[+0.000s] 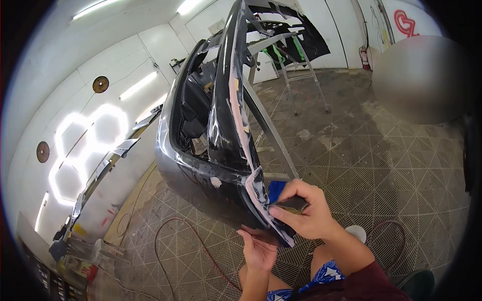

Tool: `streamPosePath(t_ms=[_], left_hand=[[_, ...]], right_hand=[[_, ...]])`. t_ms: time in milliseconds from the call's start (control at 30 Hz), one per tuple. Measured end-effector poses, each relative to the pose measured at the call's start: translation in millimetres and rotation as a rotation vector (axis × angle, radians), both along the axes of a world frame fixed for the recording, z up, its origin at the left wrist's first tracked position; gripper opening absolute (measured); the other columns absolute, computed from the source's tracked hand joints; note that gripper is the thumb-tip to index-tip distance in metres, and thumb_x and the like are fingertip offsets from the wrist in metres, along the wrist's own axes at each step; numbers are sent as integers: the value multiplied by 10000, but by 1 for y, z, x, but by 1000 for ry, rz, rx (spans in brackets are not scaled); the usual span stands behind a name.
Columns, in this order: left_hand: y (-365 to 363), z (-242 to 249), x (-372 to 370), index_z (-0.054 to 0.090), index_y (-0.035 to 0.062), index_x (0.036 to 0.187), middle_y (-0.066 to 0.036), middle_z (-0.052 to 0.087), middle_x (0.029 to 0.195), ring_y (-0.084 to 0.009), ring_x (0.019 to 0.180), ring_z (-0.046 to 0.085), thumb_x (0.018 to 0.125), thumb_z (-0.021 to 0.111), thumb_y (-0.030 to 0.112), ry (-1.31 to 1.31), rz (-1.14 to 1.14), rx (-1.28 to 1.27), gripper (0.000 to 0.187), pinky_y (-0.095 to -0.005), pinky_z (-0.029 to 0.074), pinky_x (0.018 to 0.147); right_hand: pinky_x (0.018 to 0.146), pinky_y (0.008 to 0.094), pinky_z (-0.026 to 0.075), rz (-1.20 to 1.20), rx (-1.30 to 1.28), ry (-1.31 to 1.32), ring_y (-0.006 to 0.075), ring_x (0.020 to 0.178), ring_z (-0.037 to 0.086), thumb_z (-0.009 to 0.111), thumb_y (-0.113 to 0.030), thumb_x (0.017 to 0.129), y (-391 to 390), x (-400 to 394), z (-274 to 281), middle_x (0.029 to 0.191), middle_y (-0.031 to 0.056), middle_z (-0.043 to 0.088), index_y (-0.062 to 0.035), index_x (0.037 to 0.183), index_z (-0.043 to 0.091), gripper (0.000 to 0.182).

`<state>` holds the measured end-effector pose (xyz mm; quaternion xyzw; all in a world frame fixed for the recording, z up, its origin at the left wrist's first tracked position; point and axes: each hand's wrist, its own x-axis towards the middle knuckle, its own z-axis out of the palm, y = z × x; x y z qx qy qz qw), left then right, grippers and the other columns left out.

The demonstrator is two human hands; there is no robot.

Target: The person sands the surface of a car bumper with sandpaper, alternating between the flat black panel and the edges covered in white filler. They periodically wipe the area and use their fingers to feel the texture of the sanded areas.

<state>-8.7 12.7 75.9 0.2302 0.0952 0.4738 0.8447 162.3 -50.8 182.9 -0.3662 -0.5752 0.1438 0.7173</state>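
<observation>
A dark car bumper (196, 173) stands on a metal stand, with pinkish filler (252, 193) along its near edge. My right hand (311, 210) pinches a small dark folded sheet (292, 203), its fingertips against the filler near the bumper's lower right corner. Below that corner, my left hand (260, 252) is palm up with its fingers spread beneath the bumper's lower edge, the fingertips partly hidden by it. A blue cloth-like item (276, 189) shows just behind the right hand's fingers.
Metal stand legs (278, 145) rise behind the bumper. A red hose (193, 224) curls over the tiled floor. Farther back, another black part (316, 42) rests on a stand. A round white object (356, 233) lies right of my knees. A fire extinguisher (364, 57) is by the wall.
</observation>
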Motion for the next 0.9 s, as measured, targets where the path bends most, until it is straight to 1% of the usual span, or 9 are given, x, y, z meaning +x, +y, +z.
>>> streamPosePath(t_ms=[167,200,267,367,467,533,667,733,900], left_hand=[[-7,2,1,682,261,1264,66,699,1223,-167,1114,652,1036,520,516,-4,22,-10,379,-393,547,951],[-8,-2,0,665,256,1287,50,699,1222,-177,1117,652,1037,515,517,-66,-2,-49,391,-397,549,939],[-5,0,1,649,251,1309,34,699,1221,-187,1119,652,1039,511,518,-148,-31,-79,404,-401,552,926],[-8,2,4,613,236,1345,9,696,1223,-198,1109,654,1042,508,517,-64,-22,-7,427,-390,553,896],[-8,-1,2,590,201,1362,-11,693,1238,-206,1103,655,1049,497,513,-167,-69,14,451,-392,555,891],[-7,1,1,528,174,1460,-37,576,1481,-245,1339,563,1062,434,529,-110,-63,85,542,-481,473,1124],[-1,-10,0,541,175,1442,-33,590,1464,-247,1319,576,1059,443,530,-364,-215,65,531,-478,482,1109],[-9,1,3,556,177,1420,-30,607,1439,-248,1300,588,1061,445,525,-140,-69,61,513,-475,490,1096],[-10,-1,2,534,152,1431,-46,613,1425,-259,1289,595,1062,439,530,-121,-48,59,537,-475,495,1089]], right_hand=[[703,265,458,54,57,58,101,776,569,841,-67,837,6,-2,22,850,12,601,-41,880,600,246],[703,263,451,30,40,-50,94,783,554,845,-70,836,1,3,16,859,4,568,-54,872,581,267],[699,259,448,72,46,-58,90,776,550,850,-73,831,-2,5,1,856,2,572,-61,873,579,274],[689,248,436,82,68,-97,69,764,529,860,-98,831,3,5,7,845,-12,580,-73,883,579,286],[674,236,420,7,45,92,45,766,494,843,-119,855,17,-3,46,825,-48,563,-64,882,567,283],[674,234,417,43,47,96,43,763,489,840,-114,856,21,1,54,825,-51,560,-65,879,565,280],[683,231,413,175,60,64,32,761,505,819,-87,866,15,-2,35,830,-45,586,-80,859,560,259],[681,227,410,163,84,45,31,759,510,815,-85,868,22,-1,37,824,-46,590,-81,860,562,253],[655,217,391,94,79,162,24,733,495,806,-101,885,30,-1,61,806,-53,583,-75,870,565,243]])
